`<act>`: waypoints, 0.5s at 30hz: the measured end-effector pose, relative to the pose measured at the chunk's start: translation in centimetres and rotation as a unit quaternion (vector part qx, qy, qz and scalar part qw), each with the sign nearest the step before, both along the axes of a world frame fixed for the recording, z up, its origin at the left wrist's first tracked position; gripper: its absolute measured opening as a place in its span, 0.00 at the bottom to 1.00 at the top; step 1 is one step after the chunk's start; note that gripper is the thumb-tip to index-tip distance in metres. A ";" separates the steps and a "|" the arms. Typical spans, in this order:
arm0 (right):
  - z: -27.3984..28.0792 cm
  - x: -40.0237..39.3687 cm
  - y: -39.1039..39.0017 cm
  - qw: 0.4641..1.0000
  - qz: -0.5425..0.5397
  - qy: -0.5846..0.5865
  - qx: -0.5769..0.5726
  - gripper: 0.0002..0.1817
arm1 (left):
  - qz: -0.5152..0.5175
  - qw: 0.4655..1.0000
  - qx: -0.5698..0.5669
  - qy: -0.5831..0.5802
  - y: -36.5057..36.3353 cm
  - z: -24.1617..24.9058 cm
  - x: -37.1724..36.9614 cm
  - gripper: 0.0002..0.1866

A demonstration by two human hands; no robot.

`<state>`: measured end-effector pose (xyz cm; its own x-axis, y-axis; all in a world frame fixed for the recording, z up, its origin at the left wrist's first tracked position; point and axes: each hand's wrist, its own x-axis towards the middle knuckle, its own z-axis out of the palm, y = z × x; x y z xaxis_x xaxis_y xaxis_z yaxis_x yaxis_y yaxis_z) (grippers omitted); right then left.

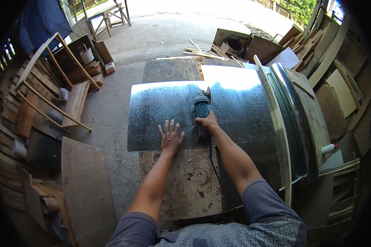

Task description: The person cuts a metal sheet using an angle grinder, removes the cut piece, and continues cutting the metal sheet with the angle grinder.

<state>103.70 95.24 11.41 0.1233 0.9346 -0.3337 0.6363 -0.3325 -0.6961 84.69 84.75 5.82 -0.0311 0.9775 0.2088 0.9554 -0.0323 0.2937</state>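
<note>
A teal angle grinder lies over a dark, shiny metal sheet, its disc toward the far edge of the sheet. My right hand is wrapped round the grinder's body near its rear end. From the tool a black cord runs down toward me. Flat on the sheet's near edge, left of the grinder, rests my left hand with fingers spread and nothing held. Beneath the sheet is a stained wooden tabletop.
A long wooden strip and curved, shiny sheet metal lie along the table's right side. A white bottle with a red tip is beyond them. Wooden frames and boards stand at the left; scrap wood is piled at the back right.
</note>
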 end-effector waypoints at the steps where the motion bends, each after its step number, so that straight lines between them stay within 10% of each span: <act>1: 0.0 0.0 0.0 1.000 0.000 0.001 0.003 0.53 | 0.008 1.000 -0.013 -0.012 0.2 0.4 0.1 0.30; 5: -0.5 0.2 0.0 1.000 0.003 0.008 0.006 0.54 | 0.019 0.985 -0.118 -0.125 6.3 1.6 1.2 0.28; 10: 0.3 0.1 -0.2 1.000 -0.010 -0.003 0.018 0.50 | 0.025 0.835 -0.050 -0.547 14.2 -2.4 4.5 0.35; 15: -0.7 0.4 -0.2 1.000 -0.010 0.009 0.015 0.49 | 0.027 0.843 -0.073 -0.532 17.4 -5.2 4.7 0.40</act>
<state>104.10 95.02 10.72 0.1369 0.9418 -0.3072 0.6163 -0.3237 -0.7179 89.37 102.11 0.63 -0.1701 0.9816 -0.0873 0.1466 0.1128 0.9827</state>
